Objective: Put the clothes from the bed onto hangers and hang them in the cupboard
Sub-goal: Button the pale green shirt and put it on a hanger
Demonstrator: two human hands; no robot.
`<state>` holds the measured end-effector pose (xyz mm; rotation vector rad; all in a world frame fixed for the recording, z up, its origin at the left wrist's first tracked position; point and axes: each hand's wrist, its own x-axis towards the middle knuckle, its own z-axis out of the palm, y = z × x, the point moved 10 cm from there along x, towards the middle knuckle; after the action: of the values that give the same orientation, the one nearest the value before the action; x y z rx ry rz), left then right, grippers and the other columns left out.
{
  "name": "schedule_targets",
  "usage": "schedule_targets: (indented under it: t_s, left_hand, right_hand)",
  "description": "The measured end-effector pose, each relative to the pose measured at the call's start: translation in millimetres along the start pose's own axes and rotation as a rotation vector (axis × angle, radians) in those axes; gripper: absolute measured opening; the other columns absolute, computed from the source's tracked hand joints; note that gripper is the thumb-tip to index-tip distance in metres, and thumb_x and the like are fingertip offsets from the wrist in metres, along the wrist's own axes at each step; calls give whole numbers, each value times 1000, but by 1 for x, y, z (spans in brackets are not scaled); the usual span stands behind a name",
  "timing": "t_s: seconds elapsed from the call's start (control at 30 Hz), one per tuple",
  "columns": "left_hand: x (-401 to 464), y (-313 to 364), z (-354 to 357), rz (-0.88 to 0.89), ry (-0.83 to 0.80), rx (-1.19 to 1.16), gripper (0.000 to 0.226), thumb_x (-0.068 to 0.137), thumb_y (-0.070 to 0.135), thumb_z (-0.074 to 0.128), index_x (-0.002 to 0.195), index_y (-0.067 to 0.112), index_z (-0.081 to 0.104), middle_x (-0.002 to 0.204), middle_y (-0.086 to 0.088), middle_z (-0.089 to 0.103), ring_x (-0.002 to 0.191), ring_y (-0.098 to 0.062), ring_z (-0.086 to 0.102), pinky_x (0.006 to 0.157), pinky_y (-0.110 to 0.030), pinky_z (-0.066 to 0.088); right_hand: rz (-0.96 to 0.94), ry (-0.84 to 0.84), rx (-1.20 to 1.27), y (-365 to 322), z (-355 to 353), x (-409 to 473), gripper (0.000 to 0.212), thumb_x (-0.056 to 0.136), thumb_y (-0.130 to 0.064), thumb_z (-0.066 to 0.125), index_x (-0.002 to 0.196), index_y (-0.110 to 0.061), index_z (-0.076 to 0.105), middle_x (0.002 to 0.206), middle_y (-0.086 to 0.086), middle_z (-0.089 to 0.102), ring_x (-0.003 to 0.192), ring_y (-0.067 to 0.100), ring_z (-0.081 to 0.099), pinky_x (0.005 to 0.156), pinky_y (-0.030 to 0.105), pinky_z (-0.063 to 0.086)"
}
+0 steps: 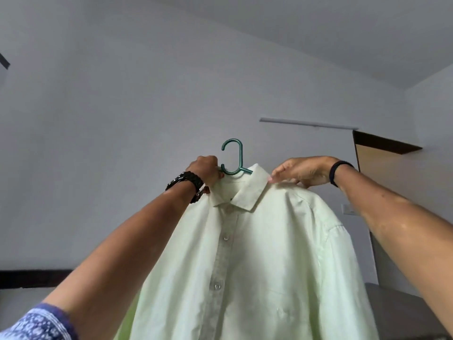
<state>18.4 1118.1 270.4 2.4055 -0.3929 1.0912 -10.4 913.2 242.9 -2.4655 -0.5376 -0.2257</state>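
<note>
Shirt: you are holding a pale green, long-sleeved cotton button-up shirt (257,253) raised in front of you, front placket and buttons facing you, collar at the top, body hanging straight down out of the bottom of the view.
Hanger: a dark green plastic hanger (233,155) sits inside the shirt; only its hook and the short neck below it show, rising above the collar between your two hands, with the hook opening to your left.
Left hand: your left hand (206,169) is curled closed at the hanger's neck and the shirt's shoulder edge; the fingers wrap away from you, so how much fabric they hold cannot be told. A dark beaded bracelet (187,184) is on this wrist.
Right hand: your right hand (300,171) pinches the fabric just beside the collar on the other shoulder, fingertips (270,178) pressed on the cloth. A thin black band (339,173) circles this wrist.
Sleeve: a blue-and-white patterned sleeve (41,323) shows at your left upper arm.
Surroundings: a plain pale wall (122,143) lies behind the shirt, and a brown wooden door (392,182) stands at the right.
</note>
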Motion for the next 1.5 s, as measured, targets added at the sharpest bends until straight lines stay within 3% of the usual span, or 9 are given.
schedule_targets:
  t_s: [0.13,0.27,0.4,0.53,0.67,0.9,1.07,1.33,1.5]
  left_hand:
    - [-12,28,4,91,138,180,22,91,41,52,99,21,57,104,-8,63,94,-30,61,72,-30,42]
    - [-21,55,14,165,212,179,27,92,48,49,83,23,49,100,-8,64,94,-30,58,68,-30,36]
    - [-19,68,35,171,217,152,38,87,53,54,72,19,44,91,-8,63,86,-29,56,65,-30,35]
    - [-3,68,82,124,-51,-311,32,87,50,59,82,18,56,89,-4,57,83,-23,53,69,-28,38]
    - [0,89,135,124,-336,-827,20,96,19,45,96,12,64,96,-4,63,86,-17,57,77,-25,43]
    - [21,156,234,248,-221,-574,21,95,22,54,77,11,53,71,1,46,66,-16,42,55,-23,31]
    - [26,193,314,238,81,-448,18,99,21,43,91,9,54,93,-12,60,89,-33,53,80,-40,40]
    - [37,297,442,229,253,-376,21,100,19,34,101,7,52,96,-12,56,88,-33,49,78,-40,27]
    - [85,383,443,306,282,-465,42,92,30,16,90,7,52,83,-12,55,76,-33,49,71,-39,29]
  right_hand:
    - [-97,138,93,-5,-2,-8,40,85,-51,58,109,-19,65,108,-4,70,96,11,65,74,19,49]
    - [-97,453,-179,-9,-27,-14,31,83,-46,68,91,-16,66,68,-8,54,54,6,46,46,17,33]
    - [-23,463,-223,15,-36,-20,17,84,-33,69,92,-19,63,65,-9,48,58,9,42,51,22,30]
    - [-102,584,-167,44,-49,-22,7,85,-21,68,87,-17,63,86,-5,61,87,13,55,72,24,38]
    - [-114,734,-184,95,-85,-41,10,85,-20,67,89,-11,67,93,5,67,85,15,57,68,27,41]
    - [4,502,204,202,-124,-69,28,82,-34,66,100,-12,65,101,7,68,91,17,61,84,26,46]
    - [409,124,302,329,-129,-115,53,70,-37,80,113,-13,60,118,9,64,101,20,64,93,35,52]
    - [453,397,250,463,-206,-153,15,88,-23,60,80,-11,65,81,3,70,67,11,66,60,20,53]
    - [584,380,334,480,-293,-183,21,83,-15,67,94,2,65,103,19,68,87,23,66,77,30,57]
